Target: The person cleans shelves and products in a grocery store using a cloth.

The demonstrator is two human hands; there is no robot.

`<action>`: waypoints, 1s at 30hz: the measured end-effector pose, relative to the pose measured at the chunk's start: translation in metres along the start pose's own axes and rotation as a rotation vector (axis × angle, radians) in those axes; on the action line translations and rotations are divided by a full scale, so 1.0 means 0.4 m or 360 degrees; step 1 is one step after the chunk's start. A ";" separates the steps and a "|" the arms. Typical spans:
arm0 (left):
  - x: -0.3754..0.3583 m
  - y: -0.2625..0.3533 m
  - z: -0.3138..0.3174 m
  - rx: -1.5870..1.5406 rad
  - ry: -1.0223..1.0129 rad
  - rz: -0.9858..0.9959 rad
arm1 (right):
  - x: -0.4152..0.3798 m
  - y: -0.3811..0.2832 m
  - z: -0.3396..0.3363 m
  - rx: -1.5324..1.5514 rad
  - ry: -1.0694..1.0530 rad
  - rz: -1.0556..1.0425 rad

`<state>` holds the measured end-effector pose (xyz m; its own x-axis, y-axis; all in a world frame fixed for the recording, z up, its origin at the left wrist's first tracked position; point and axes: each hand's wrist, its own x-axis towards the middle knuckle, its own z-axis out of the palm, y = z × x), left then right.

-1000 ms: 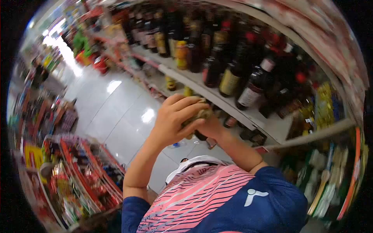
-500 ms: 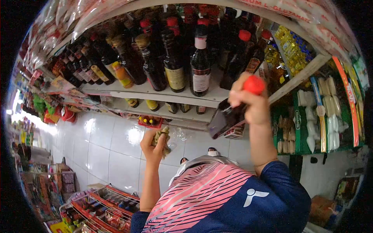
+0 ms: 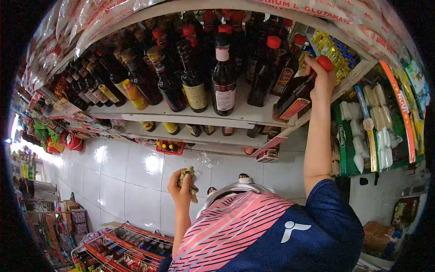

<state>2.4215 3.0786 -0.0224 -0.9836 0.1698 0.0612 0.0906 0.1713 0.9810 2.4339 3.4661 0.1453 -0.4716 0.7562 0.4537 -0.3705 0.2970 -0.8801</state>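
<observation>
My right hand (image 3: 321, 75) is closed round the neck of a dark bottle with a red cap (image 3: 294, 100), at the right end of the white shelf (image 3: 181, 114). The bottle leans, its base at the shelf's front edge; whether it rests there I cannot tell. Beside it on the left stands another red-capped dark bottle (image 3: 263, 75). My left hand (image 3: 180, 185) is low over the floor, its fingers wrapped round a crumpled greenish-brown cloth (image 3: 188, 181). Further left on the shelf stand a bottle with a pink neck band (image 3: 224, 77) and one with a yellow label (image 3: 195, 86).
Clear packs (image 3: 317, 11) hang over the shelf's top edge. On the right are a green rack (image 3: 346, 167) and yellow oil bottles (image 3: 333, 50). A red-edged wire rack (image 3: 118, 245) stands at the lower left. A small red crate (image 3: 170, 147) sits below the shelves.
My right hand has moved up and right with the bottle, which is now at the shelf's right end. My left hand has shifted slightly right and down, still holding the cloth. The view has shifted a little.
</observation>
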 end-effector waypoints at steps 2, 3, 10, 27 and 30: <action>-0.001 -0.005 0.005 -0.0025 -0.0002 0.0002 | 0.017 0.019 0.004 0.0042 -0.0004 0.0002; -0.003 -0.007 0.006 -0.0051 -0.0012 0.0001 | 0.025 0.028 0.007 0.0029 -0.0005 0.0020; -0.025 0.013 0.012 -0.0015 -0.0008 0.0008 | 0.040 0.087 0.024 -0.0004 -0.0054 0.0058; -0.037 0.074 0.076 0.0068 0.0019 0.0025 | 0.046 0.160 -0.005 -0.0683 0.0104 -0.0420; -0.037 0.062 0.089 -0.0020 -0.0091 -0.0122 | 0.014 0.171 -0.005 -0.0805 0.0163 -0.0303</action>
<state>2.4438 3.1150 -0.0057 -0.9769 0.2121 -0.0244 0.0130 0.1736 0.9847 2.4074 3.4918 0.0876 -0.3440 0.7073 0.6176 0.0012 0.6581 -0.7530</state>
